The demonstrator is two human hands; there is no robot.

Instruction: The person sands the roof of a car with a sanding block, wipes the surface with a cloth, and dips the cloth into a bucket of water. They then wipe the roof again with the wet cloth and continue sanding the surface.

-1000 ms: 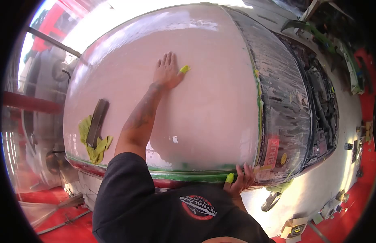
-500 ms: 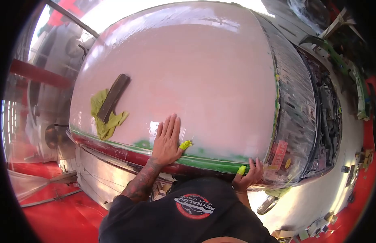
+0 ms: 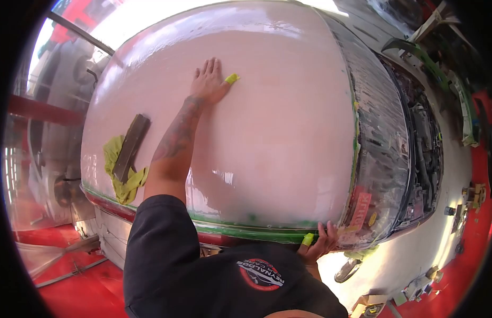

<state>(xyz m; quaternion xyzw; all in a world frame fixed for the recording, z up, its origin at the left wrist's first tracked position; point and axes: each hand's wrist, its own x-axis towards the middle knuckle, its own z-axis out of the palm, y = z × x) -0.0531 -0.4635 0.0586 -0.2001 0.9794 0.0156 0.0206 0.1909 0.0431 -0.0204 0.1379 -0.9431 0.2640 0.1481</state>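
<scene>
A car roof (image 3: 278, 122) coated in wet, pale pink primer fills the middle of the view. My left hand (image 3: 209, 85) lies palm down on it with fingers stretched out, far from my body; bright yellow wrapping covers its thumb. Down at the roof's near right corner, my right hand (image 3: 321, 245) rests on the edge with its fingers apart, holding nothing, its thumb wrapped in yellow too. Left of my left arm, a long dark sanding block (image 3: 131, 148) lies on a crumpled yellow-green cloth (image 3: 130, 186).
A plastic-covered windshield (image 3: 381, 143) adjoins the roof on the right, beyond it the exposed engine bay (image 3: 423, 148). A side mirror (image 3: 347, 269) sticks out near my right hand. A green bumper part (image 3: 442, 74) stands at upper right. A red post (image 3: 45, 110) is at left.
My left hand has slid from the roof's near edge far forward across the surface, the arm now extended. My right hand stays on the edge. The view has shifted slightly.
</scene>
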